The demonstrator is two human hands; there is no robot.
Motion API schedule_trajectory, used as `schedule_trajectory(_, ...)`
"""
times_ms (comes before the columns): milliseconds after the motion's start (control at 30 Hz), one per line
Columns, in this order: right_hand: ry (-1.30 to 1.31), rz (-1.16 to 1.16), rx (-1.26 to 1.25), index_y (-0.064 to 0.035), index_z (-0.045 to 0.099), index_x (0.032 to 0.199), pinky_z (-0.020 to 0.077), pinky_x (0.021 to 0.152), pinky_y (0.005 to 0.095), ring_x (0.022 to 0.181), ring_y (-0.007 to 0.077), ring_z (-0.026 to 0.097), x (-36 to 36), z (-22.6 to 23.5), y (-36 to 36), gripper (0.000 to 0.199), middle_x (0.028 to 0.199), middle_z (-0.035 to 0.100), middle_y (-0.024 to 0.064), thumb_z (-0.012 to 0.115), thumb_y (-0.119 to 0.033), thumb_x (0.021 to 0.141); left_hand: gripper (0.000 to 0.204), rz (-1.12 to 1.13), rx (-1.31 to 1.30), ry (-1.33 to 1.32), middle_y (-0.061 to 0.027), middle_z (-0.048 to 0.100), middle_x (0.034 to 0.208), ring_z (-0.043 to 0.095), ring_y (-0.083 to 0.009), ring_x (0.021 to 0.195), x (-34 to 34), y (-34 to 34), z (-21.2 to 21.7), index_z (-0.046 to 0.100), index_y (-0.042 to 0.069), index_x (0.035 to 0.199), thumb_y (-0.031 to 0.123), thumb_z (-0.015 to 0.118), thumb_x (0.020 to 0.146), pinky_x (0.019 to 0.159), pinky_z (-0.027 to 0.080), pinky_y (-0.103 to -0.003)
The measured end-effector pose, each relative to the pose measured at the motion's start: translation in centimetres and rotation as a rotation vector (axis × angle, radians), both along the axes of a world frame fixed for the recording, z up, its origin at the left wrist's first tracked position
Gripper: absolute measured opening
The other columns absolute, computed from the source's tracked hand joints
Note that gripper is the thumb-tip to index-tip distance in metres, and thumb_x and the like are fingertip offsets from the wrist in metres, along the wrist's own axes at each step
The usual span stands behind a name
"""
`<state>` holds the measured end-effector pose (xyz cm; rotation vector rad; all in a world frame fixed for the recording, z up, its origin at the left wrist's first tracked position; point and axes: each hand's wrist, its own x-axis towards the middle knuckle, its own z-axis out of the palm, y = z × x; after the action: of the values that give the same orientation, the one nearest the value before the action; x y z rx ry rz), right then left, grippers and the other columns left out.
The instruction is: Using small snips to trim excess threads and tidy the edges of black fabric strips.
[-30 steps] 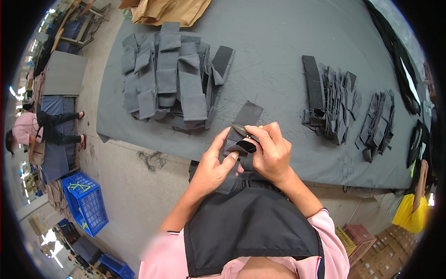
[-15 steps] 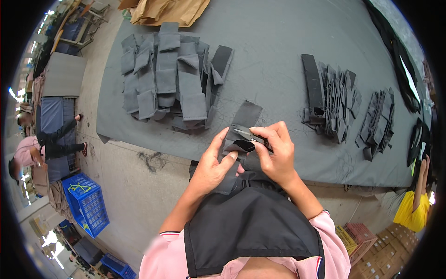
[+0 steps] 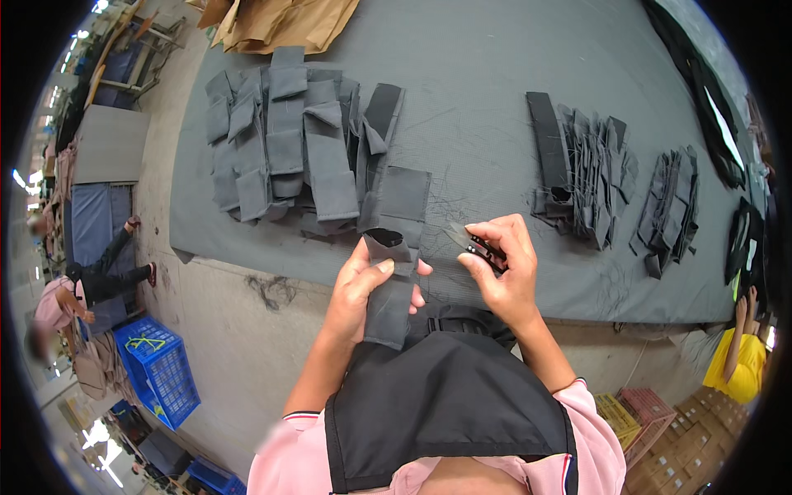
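My left hand [image 3: 351,289] is closed on a dark grey fabric strip [image 3: 404,198] with a folded, stitched flap. The thumb presses the fold, which gapes at its upper edge, and the strip's lower end hangs over the wrist side. My right hand [image 3: 510,276] grips small black-handled thread snips [image 3: 459,237], their blades pointing up and left, apart from the strip. Just beyond my left hand lies a large pile of similar grey strips [image 3: 285,153]. Two narrower bundles of folded pieces, a nearer-centre bundle [image 3: 587,181] and a far-right bundle [image 3: 667,206], rest on the table.
A grey-covered table [image 3: 470,99] fills the upper view, with loose threads scattered on it. Crumpled brown paper [image 3: 285,25] sits at its far left. A blue crate [image 3: 157,371] stands on the floor at left. One person is at the left, another in yellow [image 3: 734,363] at right.
The snips have moved right, away from the fabric, with my right hand. My left hand has shifted slightly left and turned the strip more upright.
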<state>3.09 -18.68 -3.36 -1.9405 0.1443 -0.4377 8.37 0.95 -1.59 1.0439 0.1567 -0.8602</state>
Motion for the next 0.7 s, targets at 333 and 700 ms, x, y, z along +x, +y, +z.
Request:
schedule_trajectory(333,-0.056,0.011,-0.244,-0.0037,0.066,0.092,0.0375,0.046,0.0253,0.055,0.0136,0.045,1.1,1.3,0.9,0.025,0.072,0.049,0.0057,0.073,-0.001,0.069,0.043,0.003,0.021,-0.055,-0.0199,0.061,0.102,0.064,-0.0207,0.069,-0.4,-0.5,0.4,0.032,0.004,0.131,0.01,0.042,0.09,0.059,0.054,-0.031)
schedule_trajectory(700,-0.107,0.017,-0.448,-0.0051,0.062,0.092,0.0401,0.047,0.0298,0.052,0.0186,0.051,1.0,1.5,0.7,0.027,0.072,0.048,0.0051,0.072,-0.007,0.067,0.046,0.008,0.034,-0.052,-0.0197,0.061,0.101,0.064,-0.02,0.068,-0.3,-0.5,0.3,0.03,0.004,0.133,0.012,0.045,0.09,0.059,0.054,-0.03)
